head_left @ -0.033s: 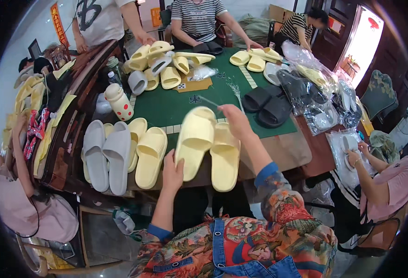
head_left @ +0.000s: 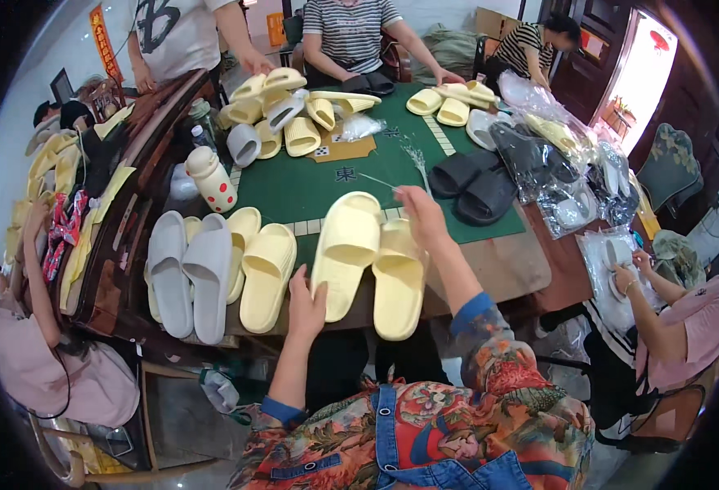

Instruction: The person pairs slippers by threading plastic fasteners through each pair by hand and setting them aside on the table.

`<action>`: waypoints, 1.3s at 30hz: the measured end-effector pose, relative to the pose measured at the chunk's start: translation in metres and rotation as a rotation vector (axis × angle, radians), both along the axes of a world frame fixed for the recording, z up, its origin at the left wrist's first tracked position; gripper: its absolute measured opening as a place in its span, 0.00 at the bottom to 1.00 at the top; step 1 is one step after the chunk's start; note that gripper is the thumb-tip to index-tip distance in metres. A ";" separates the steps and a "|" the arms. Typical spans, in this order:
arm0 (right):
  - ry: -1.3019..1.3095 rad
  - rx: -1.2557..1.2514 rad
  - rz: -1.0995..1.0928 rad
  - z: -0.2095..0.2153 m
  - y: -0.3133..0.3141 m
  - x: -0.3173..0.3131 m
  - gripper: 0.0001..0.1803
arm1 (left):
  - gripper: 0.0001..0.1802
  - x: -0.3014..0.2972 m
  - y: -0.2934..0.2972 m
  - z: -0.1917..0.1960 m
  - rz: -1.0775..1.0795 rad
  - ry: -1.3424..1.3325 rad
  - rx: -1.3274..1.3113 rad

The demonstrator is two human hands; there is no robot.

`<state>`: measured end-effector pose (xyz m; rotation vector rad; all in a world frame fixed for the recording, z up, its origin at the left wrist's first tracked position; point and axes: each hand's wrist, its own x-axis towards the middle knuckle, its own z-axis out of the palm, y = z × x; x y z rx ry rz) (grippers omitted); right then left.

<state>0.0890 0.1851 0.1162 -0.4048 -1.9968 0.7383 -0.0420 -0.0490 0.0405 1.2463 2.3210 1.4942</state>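
Note:
Two pale yellow slippers lie side by side at the table's near edge. My left hand (head_left: 305,309) is closed on the heel-side edge of the left yellow slipper (head_left: 345,269); the thumb is against its side. The right yellow slipper (head_left: 398,286) is just beside it, untouched by the left fingers. Above this pair, my right hand (head_left: 421,216) pinches a thin, pale strand (head_left: 377,181) that sticks out to the left. Its exact kind is too fine to make out. To the left stand another yellow slipper (head_left: 266,278) and a grey slipper pair (head_left: 206,273).
Beyond are a white bottle with red dots (head_left: 211,181), a heap of slippers (head_left: 301,137), black slippers (head_left: 488,196) and bagged slippers (head_left: 568,208) on the right. A bundle of thin strands (head_left: 419,163) lies on the green mat (head_left: 294,196). Other people work around the table.
My right hand has shifted slightly right with the strand. The left yellow slipper appears marginally lower and further right, with my left hand still at its edge.

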 end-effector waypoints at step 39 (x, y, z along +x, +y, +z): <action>-0.358 -0.232 -0.297 -0.068 -0.039 0.035 0.20 | 0.15 -0.030 0.032 0.038 -0.027 0.304 0.049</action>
